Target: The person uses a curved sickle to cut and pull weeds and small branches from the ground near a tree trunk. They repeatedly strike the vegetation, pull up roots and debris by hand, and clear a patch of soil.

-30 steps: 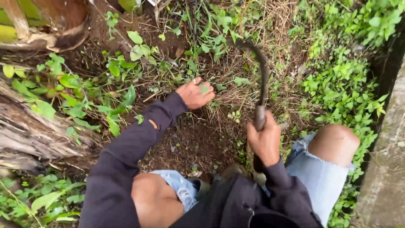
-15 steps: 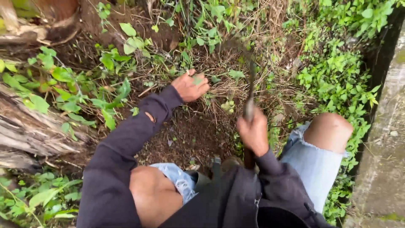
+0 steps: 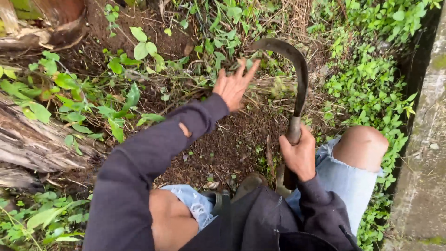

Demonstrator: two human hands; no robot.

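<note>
The right hand (image 3: 299, 155) is closed in a fist around the handle of a sickle (image 3: 297, 88), gripping it just below where the metal begins. The handle looks like worn, dull wood; part of it shows below the fist, against the person's dark clothing. From the hand the blade rises as a narrow, dark, weathered strip of metal, then bends in a smooth hook to the left, its tip ending just above and to the right of the left hand's fingertips.

The left hand (image 3: 234, 86) is open, fingers spread and stretched forward over a tuft of dry, straw-coloured grass (image 3: 274, 86); whether it touches the stalks I cannot tell. Its sleeve (image 3: 153, 148) is soft dark cloth with a small hole in it.

Between the hands and the knees lies a patch of bare soil (image 3: 232, 144), dark brown and crumbly. Broad-leaved green weeds (image 3: 116, 97) grow to the left of it, and small-leaved creeping plants (image 3: 367, 88) cover the ground to the right. A rough, fibrous grey trunk (image 3: 32, 139) lies at the left edge, and a mossy concrete wall (image 3: 425, 181) runs down the right edge. The person crouches in frayed pale denim shorts (image 3: 344, 179), knees bare.
</note>
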